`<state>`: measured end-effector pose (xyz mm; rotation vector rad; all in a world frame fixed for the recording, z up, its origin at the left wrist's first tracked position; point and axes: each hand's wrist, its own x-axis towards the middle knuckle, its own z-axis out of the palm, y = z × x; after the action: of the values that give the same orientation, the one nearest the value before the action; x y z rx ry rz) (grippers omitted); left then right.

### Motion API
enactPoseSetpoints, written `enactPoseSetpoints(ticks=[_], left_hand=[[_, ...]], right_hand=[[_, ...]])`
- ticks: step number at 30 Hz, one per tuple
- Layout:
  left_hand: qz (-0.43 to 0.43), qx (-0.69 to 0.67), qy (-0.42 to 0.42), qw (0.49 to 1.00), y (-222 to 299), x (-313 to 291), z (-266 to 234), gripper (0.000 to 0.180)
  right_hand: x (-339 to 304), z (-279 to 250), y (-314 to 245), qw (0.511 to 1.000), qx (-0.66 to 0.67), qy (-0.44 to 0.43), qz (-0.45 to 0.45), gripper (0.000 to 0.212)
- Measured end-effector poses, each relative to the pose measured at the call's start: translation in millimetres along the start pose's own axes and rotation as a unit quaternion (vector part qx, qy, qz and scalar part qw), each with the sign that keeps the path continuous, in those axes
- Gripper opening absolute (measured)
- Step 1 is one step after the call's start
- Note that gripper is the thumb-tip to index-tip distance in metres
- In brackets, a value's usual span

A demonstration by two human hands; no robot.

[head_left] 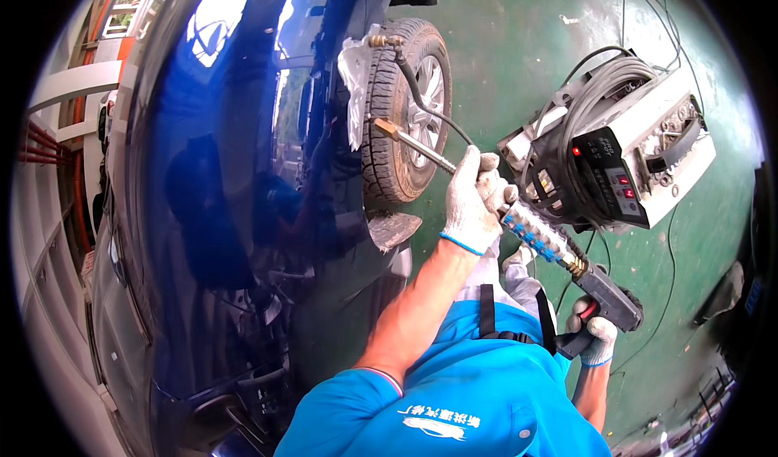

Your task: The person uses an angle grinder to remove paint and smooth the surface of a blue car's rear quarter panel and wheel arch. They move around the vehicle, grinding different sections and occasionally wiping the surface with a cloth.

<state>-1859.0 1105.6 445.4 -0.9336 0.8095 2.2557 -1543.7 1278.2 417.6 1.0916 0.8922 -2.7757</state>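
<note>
My left hand, in a white knit glove with a blue cuff, is closed round the front of a slide-hammer dent puller gun. Its thin metal shaft runs past my fingers to a brass tip, close to the bare silvery edge of a blue car's wheel arch; I cannot tell whether they touch. A ribbed silver and blue weight sits behind that hand. My right hand, also gloved, grips the black handle beside a red trigger. Part of that hand is hidden by the gun.
A blue car body fills the left, its wheel beside the tip. A brass clamp with a black cable is at the arch edge. On the green floor stands a welder box with coiled cables; loose cables trail around it.
</note>
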Motion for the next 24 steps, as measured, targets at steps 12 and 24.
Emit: enactPoseSetpoints(ticks=[12, 24], left_hand=[[-0.005, 0.007, -0.021, 1.0, 20, 35, -12, 0.029], [0.007, -0.001, 0.028, 1.0, 17, 25, -12, 0.029]], right_hand=[[38, 33, 6, 0.998, 0.05, -0.007, 0.037, 0.048], [39, 17, 13, 0.991, 0.107, -0.001, 0.08, 0.046]])
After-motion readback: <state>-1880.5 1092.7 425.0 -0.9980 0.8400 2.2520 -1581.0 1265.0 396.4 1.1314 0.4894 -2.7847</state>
